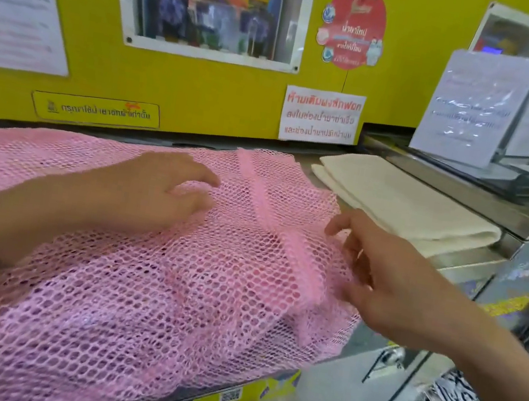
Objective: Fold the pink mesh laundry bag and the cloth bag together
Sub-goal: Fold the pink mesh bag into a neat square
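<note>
Pink bag [145,285] covers the steel counter [482,214] (yellow wall [224,97] behind); cloth bag [395,196] at two o'clock; both hands, left [160,191] and right [392,283], loose, fingers spread on the net.

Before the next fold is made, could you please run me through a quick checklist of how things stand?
1. Mesh bag spread flat on the machine top: ok, though its near edge hangs over the front.
2. Left hand resting on the mesh, open: ok.
3. Right hand at the bag's right edge, fingers spread, no grip yet: not ok.
4. Cloth bag laid on the mesh: not ok; it lies folded to the right, apart from the mesh.
5. Mesh free of bunching: not ok; a ridge runs down near the right hand.
</note>
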`<state>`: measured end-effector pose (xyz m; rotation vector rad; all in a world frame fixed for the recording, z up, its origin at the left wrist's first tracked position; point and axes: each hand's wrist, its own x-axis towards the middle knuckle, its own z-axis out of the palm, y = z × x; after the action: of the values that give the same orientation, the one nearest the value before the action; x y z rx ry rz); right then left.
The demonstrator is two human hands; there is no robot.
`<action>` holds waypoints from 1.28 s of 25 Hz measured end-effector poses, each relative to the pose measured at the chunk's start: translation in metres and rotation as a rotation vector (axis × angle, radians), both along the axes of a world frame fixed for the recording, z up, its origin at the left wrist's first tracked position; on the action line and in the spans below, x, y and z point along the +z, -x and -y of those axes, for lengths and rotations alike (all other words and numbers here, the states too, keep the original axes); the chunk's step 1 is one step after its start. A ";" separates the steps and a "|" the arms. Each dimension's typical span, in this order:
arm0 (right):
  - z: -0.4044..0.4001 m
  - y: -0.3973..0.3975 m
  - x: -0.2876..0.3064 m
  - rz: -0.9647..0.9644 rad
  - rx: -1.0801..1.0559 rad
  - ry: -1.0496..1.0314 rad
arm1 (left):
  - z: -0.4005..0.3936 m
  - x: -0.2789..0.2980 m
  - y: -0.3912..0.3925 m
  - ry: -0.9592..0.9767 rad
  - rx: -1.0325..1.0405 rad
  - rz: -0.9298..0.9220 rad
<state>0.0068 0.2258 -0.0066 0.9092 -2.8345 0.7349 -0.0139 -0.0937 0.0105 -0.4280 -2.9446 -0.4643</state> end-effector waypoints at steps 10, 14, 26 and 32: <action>-0.038 0.010 0.024 0.033 -0.085 -0.258 | -0.011 -0.021 0.011 0.162 -0.022 0.070; -0.019 0.001 0.012 0.015 -0.083 -0.187 | -0.040 -0.010 -0.008 0.060 -0.083 -0.148; -0.047 -0.029 -0.054 0.409 -0.234 0.643 | -0.073 -0.021 -0.026 0.182 -0.182 0.304; -0.035 -0.039 -0.079 0.669 -0.067 1.227 | -0.077 -0.022 -0.022 0.076 -0.227 0.150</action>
<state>0.0459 0.2606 -0.0854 0.3427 -1.9634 2.6342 0.0080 -0.0168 -0.0111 -0.7744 -3.0797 -0.4269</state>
